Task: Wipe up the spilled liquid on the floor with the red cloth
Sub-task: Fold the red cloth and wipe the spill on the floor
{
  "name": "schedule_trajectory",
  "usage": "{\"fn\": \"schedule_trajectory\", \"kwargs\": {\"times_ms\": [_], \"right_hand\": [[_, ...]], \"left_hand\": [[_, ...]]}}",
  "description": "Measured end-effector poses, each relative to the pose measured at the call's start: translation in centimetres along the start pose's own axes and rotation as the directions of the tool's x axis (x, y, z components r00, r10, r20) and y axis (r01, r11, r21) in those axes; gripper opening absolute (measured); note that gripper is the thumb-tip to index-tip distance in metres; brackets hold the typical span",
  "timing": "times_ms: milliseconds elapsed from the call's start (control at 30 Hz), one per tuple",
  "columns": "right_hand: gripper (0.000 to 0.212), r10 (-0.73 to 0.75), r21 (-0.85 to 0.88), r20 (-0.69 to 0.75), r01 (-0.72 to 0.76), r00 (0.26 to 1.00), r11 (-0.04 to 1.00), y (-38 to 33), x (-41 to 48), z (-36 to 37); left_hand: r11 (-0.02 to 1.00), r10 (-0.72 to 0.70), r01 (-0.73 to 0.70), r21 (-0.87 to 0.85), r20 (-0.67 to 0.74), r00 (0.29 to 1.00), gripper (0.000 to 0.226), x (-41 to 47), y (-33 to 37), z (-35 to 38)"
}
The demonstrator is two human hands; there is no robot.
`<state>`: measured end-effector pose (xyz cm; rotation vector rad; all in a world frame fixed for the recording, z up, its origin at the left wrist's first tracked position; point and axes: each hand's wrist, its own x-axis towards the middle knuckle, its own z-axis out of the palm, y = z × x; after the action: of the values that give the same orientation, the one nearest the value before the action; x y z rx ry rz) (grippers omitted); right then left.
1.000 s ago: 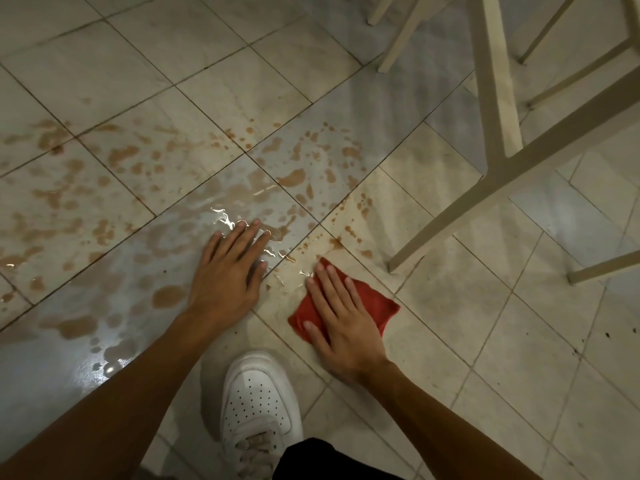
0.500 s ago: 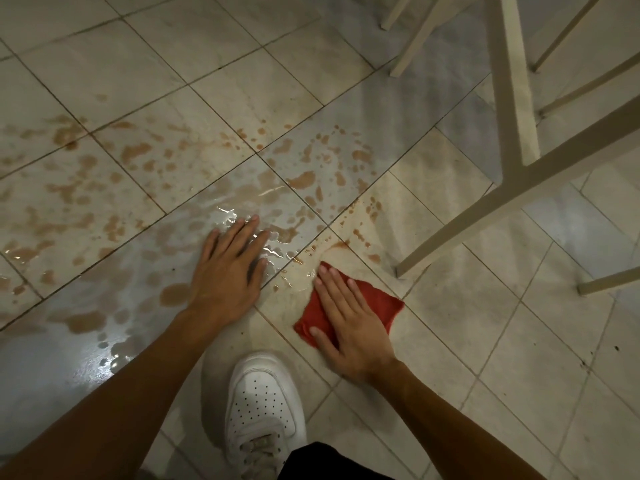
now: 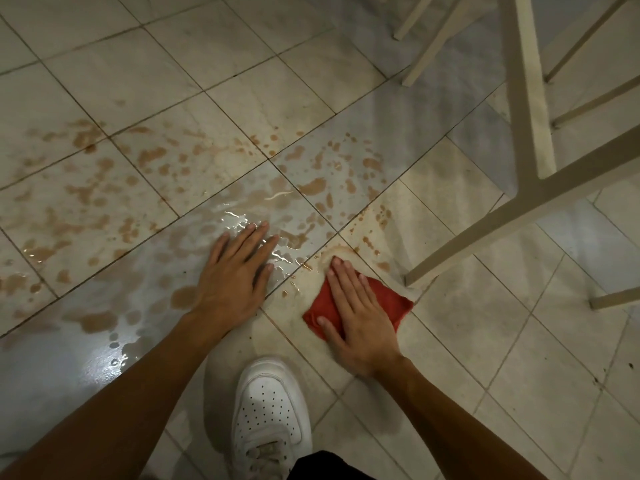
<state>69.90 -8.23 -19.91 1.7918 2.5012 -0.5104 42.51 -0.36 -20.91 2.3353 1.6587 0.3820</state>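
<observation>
Red cloth (image 3: 384,301) lower right of centre, pinned under flat open right hand (image 3: 360,318), left hand (image 3: 235,275) splayed flat in brown spilled liquid (image 3: 166,188) beside it, cloth's middle hidden

R hand (image 3: 360,320) on cloth (image 3: 388,303) | L hand (image 3: 232,278) left, in spill (image 3: 194,188)

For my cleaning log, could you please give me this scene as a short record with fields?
floor: pale tiles
spill: brown puddle and splashes, mostly unwiped
cloth: red cloth, flat at the spill's near edge
right hand: pressed flat on the cloth
left hand: palm down in the wet patch
shoe: white shoe between the arms
furniture: pale frame legs, upper right
</observation>
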Motion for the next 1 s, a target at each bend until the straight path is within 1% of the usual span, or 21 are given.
{"fn": "schedule_trajectory", "kwargs": {"times_ms": [67,133,167,200,300,333,367,400,500,533,567,600,633,667,733,767,800,867,933,1000], "right_hand": [[0.083,0.124,-0.021,-0.064,-0.126,0.99,0.992,-0.6,1.7,0.5],[0.082,0.18,-0.015,-0.08,-0.182,0.98,0.983,-2.1,3.4,0.7],[0.081,0.161,-0.016,-0.065,-0.163,0.985,0.987,-2.7,3.7,0.7],[0.08,0.111,-0.016,-0.041,-0.112,0.993,0.994,-3.1,3.6,0.5],[0.081,-0.107,0.004,0.036,0.107,0.994,0.994,-2.1,1.4,-0.3],[0.083,-0.142,0.005,0.044,0.142,0.989,0.99,-1.4,0.9,-0.5],[0.083,-0.137,-0.004,0.036,0.137,0.99,0.991,-0.7,0.5,-0.6],[0.083,-0.094,-0.022,0.014,0.094,0.995,0.995,-0.3,0.6,-0.5],[0.08,0.117,-0.04,-0.056,-0.119,0.992,0.992,-1.5,2.7,0.1],[0.079,0.166,-0.03,-0.066,-0.169,0.984,0.985,-2.4,3.6,0.2],[0.079,0.178,-0.025,-0.066,-0.18,0.982,0.983,-3.2,4.3,0.2],[0.079,0.149,-0.026,-0.05,-0.151,0.988,0.988,-3.9,4.7,0.1],[0.078,0.083,-0.03,-0.026,-0.083,0.996,0.996,-4.1,4.6,0.1],[0.079,-0.007,-0.031,0.004,0.007,1.0,0.999,-4.1,4.2,-0.1],[0.081,-0.163,-0.022,0.06,0.165,0.985,0.986,-3.0,2.7,-0.5],[0.083,-0.201,-0.014,0.073,0.203,0.977,0.979,-2.2,2.0,-0.6],[0.084,-0.206,-0.007,0.07,0.207,0.976,0.978,-1.4,1.6,-0.7],[0.083,-0.138,-0.01,0.022,0.138,0.99,0.99,-0.8,1.8,-0.6],[0.081,-0.012,-0.029,-0.039,0.011,0.999,1.0,-1.5,3.2,-0.3],[0.079,0.108,-0.044,-0.07,-0.111,0.992,0.993,-3.0,5.1,0.0]], "left_hand": [[1.0,0.001,-0.001,0.009,0.005,1.0,0.057,0.0,-0.1,-0.1],[1.0,-0.007,0.007,0.02,0.012,1.0,0.057,0.1,0.0,-0.2],[1.0,-0.011,0.011,0.026,0.019,1.0,0.057,0.1,0.0,-0.3],[0.999,-0.014,0.013,0.031,0.026,1.0,0.057,0.2,0.1,-0.3],[1.0,-0.01,0.01,0.019,0.016,1.0,0.056,0.1,0.1,-0.3],[1.0,-0.01,0.01,0.012,0.014,1.0,0.055,0.2,0.0,-0.3],[1.0,-0.012,0.011,0.006,0.016,1.0,0.055,0.2,-0.1,-0.4],[1.0,-0.014,0.014,0.002,0.018,1.0,0.055,0.2,-0.1,-0.4],[1.0,-0.021,0.021,-0.002,0.015,1.0,0.055,0.1,0.0,-0.4],[1.0,-0.024,0.024,-0.004,0.014,1.0,0.054,0.1,0.1,-0.4],[1.0,-0.028,0.028,-0.004,0.016,0.999,0.055,0.1,0.1,-0.4],[1.0,-0.03,0.03,0.0,0.022,0.999,0.055,0.0,0.2,-0.5],[0.999,-0.032,0.031,0.006,0.029,0.999,0.055,0.0,0.2,-0.5],[0.999,-0.031,0.03,0.013,0.033,0.999,0.056,0.0,0.2,-0.4],[1.0,-0.029,0.028,0.011,0.029,0.999,0.055,0.0,0.1,-0.5],[0.999,-0.036,0.036,0.003,0.023,0.999,0.054,0.0,-0.1,-0.6],[0.999,-0.052,0.052,-0.005,0.019,0.998,0.053,0.0,-0.2,-0.7],[0.996,-0.085,0.085,-0.014,0.022,0.996,0.054,-0.1,-0.7,-0.8],[0.996,-0.091,0.091,-0.001,0.036,0.995,0.054,-0.2,-1.1,-0.9],[0.996,-0.089,0.089,0.011,0.047,0.995,0.055,-0.1,-1.2,-0.9]]}}
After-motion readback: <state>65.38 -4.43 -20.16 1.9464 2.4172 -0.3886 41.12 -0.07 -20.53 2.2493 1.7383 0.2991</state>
